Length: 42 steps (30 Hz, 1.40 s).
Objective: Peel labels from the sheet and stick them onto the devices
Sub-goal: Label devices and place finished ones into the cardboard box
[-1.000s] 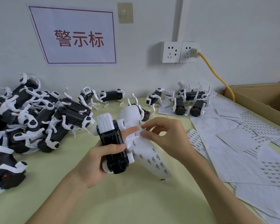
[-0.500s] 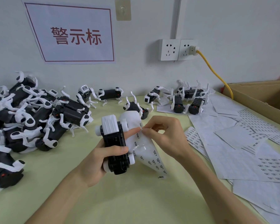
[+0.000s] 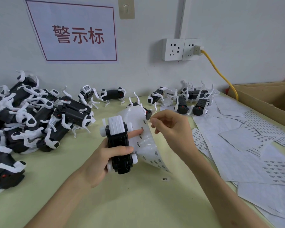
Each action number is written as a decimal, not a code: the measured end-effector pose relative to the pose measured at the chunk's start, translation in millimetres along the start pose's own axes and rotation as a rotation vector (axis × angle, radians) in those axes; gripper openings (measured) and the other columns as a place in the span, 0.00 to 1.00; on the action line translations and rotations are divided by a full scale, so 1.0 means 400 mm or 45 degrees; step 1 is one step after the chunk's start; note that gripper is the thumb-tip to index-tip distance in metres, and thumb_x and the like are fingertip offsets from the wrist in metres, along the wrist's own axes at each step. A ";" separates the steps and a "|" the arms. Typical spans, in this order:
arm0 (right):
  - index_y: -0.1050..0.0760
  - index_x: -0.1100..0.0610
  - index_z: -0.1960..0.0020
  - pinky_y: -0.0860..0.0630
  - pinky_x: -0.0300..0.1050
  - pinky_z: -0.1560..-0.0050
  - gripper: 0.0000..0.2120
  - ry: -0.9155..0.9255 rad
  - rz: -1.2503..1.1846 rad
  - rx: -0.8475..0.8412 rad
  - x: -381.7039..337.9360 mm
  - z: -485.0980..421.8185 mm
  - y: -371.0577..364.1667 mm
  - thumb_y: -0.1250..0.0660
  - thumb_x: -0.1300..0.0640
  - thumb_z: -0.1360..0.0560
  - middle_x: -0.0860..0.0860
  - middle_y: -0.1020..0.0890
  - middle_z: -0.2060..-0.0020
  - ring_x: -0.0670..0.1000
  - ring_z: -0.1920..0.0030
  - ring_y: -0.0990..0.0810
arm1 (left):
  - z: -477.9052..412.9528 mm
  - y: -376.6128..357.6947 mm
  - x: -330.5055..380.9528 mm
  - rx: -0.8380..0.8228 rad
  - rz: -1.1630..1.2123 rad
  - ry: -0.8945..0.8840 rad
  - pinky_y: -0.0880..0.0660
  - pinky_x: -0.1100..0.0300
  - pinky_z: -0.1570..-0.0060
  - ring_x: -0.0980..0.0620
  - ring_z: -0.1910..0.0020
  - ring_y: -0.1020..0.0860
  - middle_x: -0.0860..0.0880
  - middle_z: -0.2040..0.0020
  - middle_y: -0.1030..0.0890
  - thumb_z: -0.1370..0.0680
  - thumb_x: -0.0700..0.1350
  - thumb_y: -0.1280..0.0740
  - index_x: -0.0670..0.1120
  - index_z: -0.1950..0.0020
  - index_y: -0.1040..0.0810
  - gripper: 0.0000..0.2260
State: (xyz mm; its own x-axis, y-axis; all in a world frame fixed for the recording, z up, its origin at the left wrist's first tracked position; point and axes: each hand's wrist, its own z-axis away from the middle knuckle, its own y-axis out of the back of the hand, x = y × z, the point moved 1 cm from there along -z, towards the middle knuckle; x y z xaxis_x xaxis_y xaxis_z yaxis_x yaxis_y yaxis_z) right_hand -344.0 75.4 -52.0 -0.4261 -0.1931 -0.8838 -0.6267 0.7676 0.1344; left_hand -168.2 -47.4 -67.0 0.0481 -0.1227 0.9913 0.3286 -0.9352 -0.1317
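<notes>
Left hand [image 3: 97,163] is gripping a black-and-white device [image 3: 119,145] upright above the middle of the surface [image 3: 138,203], thumb curled across its front. The forefinger is reaching out behind it and pressing on a translucent label sheet [image 3: 146,145], which is curling up just right of the device. Right hand [image 3: 173,129] is hovering beside the sheet's upper right edge, thumb and forefinger pinching together and the other fingers curled; what sits between the tips is too small to tell. A loose label [image 3: 165,179] is lying on the surface below the sheet. A heap of devices [image 3: 31,116] is lying along the left edge, with more devices [image 3: 187,101] along the far edge. Paper sheets [image 3: 245,145] are overlapping along the right edge, beside a cardboard box [image 3: 262,99] at the far right corner.
</notes>
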 end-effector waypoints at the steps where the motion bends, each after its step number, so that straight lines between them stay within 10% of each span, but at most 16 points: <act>1: 0.16 0.56 0.56 0.22 0.39 0.59 0.06 -0.005 -0.022 0.028 -0.001 -0.002 0.003 0.28 0.65 0.23 0.49 0.15 0.65 0.48 0.67 0.18 | -0.002 -0.002 -0.001 0.025 0.000 0.006 0.20 0.59 0.50 0.53 0.49 0.17 0.55 0.40 0.16 0.35 0.52 0.25 0.60 0.36 0.18 0.26; 6: 0.17 0.57 0.49 0.21 0.40 0.58 0.11 -0.020 -0.025 0.039 -0.002 -0.004 0.008 0.29 0.70 0.24 0.46 0.15 0.61 0.49 0.64 0.15 | -0.014 -0.001 0.000 0.334 0.059 0.007 0.22 0.59 0.49 0.53 0.47 0.16 0.56 0.41 0.15 0.32 0.48 0.27 0.60 0.38 0.16 0.22; 11: 0.18 0.50 0.45 0.20 0.45 0.57 0.18 0.004 0.005 0.009 -0.001 0.002 0.000 0.31 0.72 0.25 0.49 0.16 0.59 0.49 0.62 0.18 | -0.019 0.021 0.004 0.679 0.193 0.007 0.32 0.68 0.77 0.50 0.54 0.17 0.51 0.53 0.15 0.23 0.42 0.29 0.57 0.40 0.15 0.15; 19: 0.22 0.48 0.39 0.22 0.44 0.56 0.18 0.045 0.108 -0.088 0.005 0.008 -0.010 0.32 0.67 0.23 0.46 0.18 0.56 0.50 0.60 0.19 | -0.019 0.027 -0.008 0.985 0.231 -0.061 0.39 0.66 0.77 0.50 0.63 0.20 0.47 0.60 0.16 0.23 0.44 0.28 0.53 0.46 0.15 0.07; 31: 0.28 0.43 0.34 0.23 0.45 0.58 0.26 0.195 0.397 -0.319 0.020 0.030 -0.033 0.39 0.66 0.26 0.41 0.21 0.53 0.50 0.58 0.21 | -0.003 -0.029 0.005 0.389 -0.200 -0.112 0.38 0.61 0.75 0.49 0.54 0.17 0.50 0.46 0.15 0.31 0.53 0.28 0.56 0.43 0.15 0.17; 42: 0.29 0.45 0.32 0.26 0.37 0.59 0.24 0.196 0.447 -0.332 0.023 0.032 -0.036 0.37 0.64 0.24 0.40 0.22 0.52 0.48 0.56 0.22 | -0.003 -0.030 0.003 0.360 -0.160 -0.075 0.36 0.59 0.71 0.37 0.43 0.18 0.51 0.49 0.16 0.29 0.51 0.30 0.54 0.42 0.15 0.17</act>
State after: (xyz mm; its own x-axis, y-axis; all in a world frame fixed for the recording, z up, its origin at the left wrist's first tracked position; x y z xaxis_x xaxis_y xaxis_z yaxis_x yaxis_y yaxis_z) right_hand -330.6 70.4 -67.7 -0.7214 -0.0527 -0.6905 -0.5621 0.6269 0.5394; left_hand -173.2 -36.6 -64.4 0.0423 0.0151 0.9990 0.5845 -0.8113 -0.0125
